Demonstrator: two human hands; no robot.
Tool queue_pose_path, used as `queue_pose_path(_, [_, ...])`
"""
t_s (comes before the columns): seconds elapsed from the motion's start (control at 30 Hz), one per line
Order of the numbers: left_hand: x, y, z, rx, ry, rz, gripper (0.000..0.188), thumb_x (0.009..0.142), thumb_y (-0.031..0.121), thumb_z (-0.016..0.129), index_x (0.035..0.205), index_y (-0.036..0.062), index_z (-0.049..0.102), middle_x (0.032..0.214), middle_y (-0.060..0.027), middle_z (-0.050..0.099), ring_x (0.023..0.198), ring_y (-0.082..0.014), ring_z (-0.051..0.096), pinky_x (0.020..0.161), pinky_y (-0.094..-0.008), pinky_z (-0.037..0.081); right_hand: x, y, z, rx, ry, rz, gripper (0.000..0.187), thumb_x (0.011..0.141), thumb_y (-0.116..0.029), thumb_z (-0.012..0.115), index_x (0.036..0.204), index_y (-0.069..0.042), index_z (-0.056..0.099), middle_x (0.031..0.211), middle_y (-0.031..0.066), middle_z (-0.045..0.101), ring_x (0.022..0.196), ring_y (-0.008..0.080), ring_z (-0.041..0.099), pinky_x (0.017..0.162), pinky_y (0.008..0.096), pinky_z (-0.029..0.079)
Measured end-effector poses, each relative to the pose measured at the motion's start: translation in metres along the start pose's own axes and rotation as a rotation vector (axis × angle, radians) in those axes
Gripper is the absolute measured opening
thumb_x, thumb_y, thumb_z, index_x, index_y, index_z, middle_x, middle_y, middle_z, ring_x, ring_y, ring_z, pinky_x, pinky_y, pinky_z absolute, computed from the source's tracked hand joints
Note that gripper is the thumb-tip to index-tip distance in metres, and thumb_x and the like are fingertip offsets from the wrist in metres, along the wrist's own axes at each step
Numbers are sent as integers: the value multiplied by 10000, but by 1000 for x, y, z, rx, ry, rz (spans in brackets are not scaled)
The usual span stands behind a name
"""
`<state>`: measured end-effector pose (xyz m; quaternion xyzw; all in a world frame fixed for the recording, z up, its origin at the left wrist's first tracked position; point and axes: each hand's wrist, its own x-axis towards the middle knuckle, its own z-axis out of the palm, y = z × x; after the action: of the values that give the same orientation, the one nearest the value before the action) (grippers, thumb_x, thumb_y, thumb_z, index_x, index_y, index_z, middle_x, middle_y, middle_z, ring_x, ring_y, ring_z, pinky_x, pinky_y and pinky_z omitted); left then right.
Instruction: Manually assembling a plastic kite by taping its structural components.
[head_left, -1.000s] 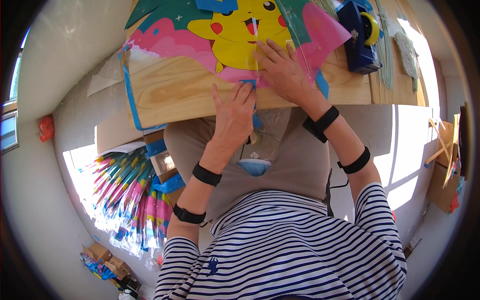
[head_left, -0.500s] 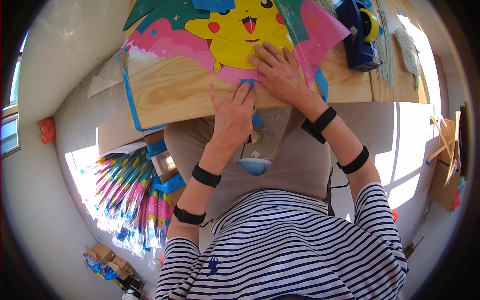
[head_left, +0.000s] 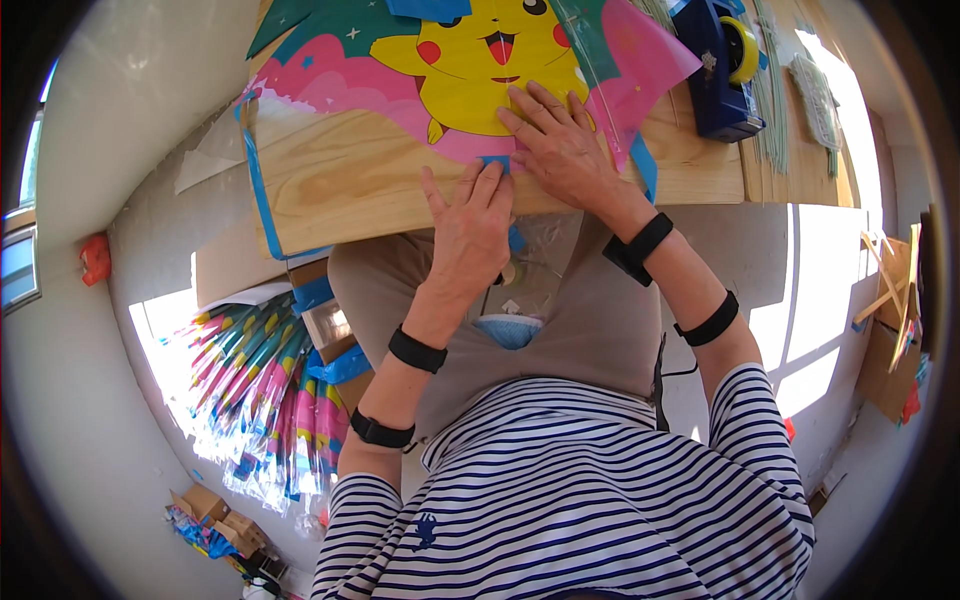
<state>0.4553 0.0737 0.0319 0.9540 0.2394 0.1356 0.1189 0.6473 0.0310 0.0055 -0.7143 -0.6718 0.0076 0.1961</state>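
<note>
A thin printed plastic sheet [head_left: 455, 95], shaped like a kite sail, lies on the wooden table [head_left: 340, 180]. It carries a yellow cartoon figure on pink and dark green. My right hand [head_left: 572, 155] rests flat on the yellow part, fingers spread. Just left of it, the fingertips of my left hand [head_left: 470, 225] press at a small blue patch [head_left: 495, 161] on the sheet's near edge, fingers stretched out. Whether anything lies beneath those fingertips is hidden. Clear plastic film [head_left: 548, 250] with a blue end hangs between my knees below the table edge.
A dark blue tape dispenser [head_left: 722, 115] with a yellow roll stands right of the sheet, beside thin pale rods [head_left: 770, 125]. Blue tape [head_left: 258, 190] runs along the table's left edge. Many colourful folded plastic bundles [head_left: 275, 380] fan out at the lower left. Cardboard boxes [head_left: 220, 515] stand beyond.
My left hand has shifted very slightly right at the sheet's near edge, its forearm with it. My right hand stays in place on the sheet.
</note>
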Motion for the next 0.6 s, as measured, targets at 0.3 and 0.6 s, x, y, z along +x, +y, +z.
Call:
queue_pose_path(0.3, [1, 3, 3, 16, 2, -4, 396, 828, 69, 594, 1215, -5, 626, 1284, -98, 560, 1275, -295, 503, 1090, -762, 170, 3, -5, 2, 41, 39, 51, 519, 892, -308, 691, 1361, -114, 582, 1530, 111, 443, 1445, 327, 360, 1149, 619, 259])
queue_pose_path(0.6, [0, 4, 5, 33, -5, -15, 405, 837, 76, 595, 1234, -2, 619, 1295, -96, 553, 1285, -292, 498, 1088, -763, 170, 2, -4, 10, 64, 117, 28, 516, 855, -295, 712, 1313, -86, 602, 1491, 135, 469, 1418, 349, 381, 1114, 667, 277])
